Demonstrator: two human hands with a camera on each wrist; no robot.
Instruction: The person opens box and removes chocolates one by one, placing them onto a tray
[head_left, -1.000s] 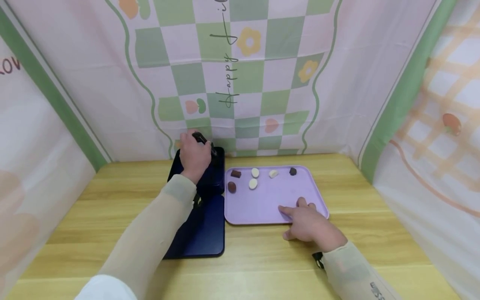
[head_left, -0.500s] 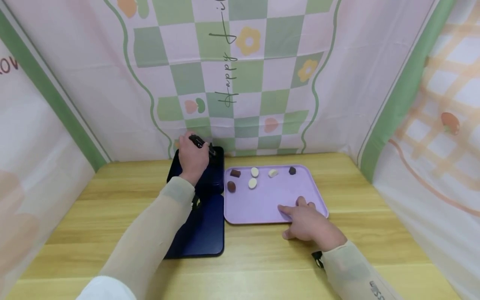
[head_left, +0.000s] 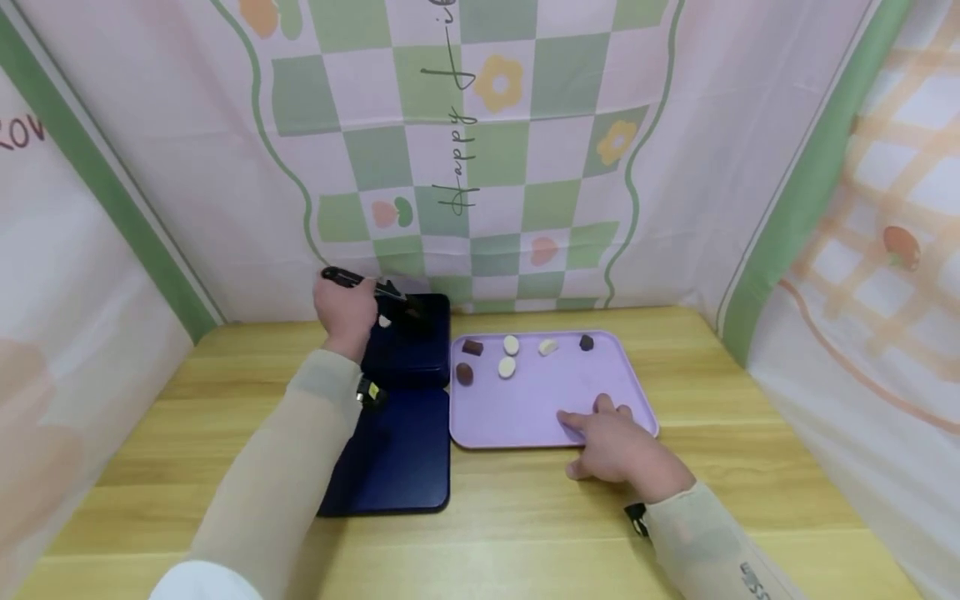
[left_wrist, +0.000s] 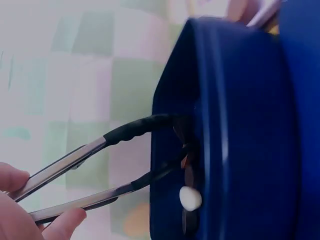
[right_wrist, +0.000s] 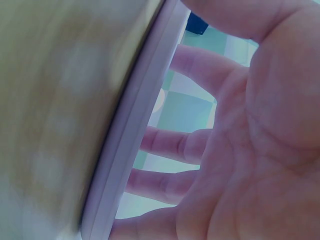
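My left hand (head_left: 347,312) grips a pair of metal tongs (head_left: 387,290) with black tips. In the left wrist view the arms of the tongs (left_wrist: 70,165) stand apart, and their tips reach inside a dark blue box (left_wrist: 250,130), beside brown pieces. A white piece (left_wrist: 190,198) lies in the box near them. My right hand (head_left: 618,450) reaches over the near right edge of a lilac tray (head_left: 517,421), fingers spread and extended. Its fingers (right_wrist: 175,145) extend past the tray's rim (right_wrist: 125,125) in the right wrist view.
On the tray are a brown block (head_left: 472,347), a brown oval (head_left: 464,373), white ovals (head_left: 507,367), a white piece (head_left: 548,347) and a dark piece (head_left: 587,342). A flat dark blue panel (head_left: 412,479) lies before the box. A patterned curtain (head_left: 495,167) hangs behind.
My left hand has moved left with the tongs, which now slant more sideways over the box. The white piece in the box has come into view. My right hand stays put.
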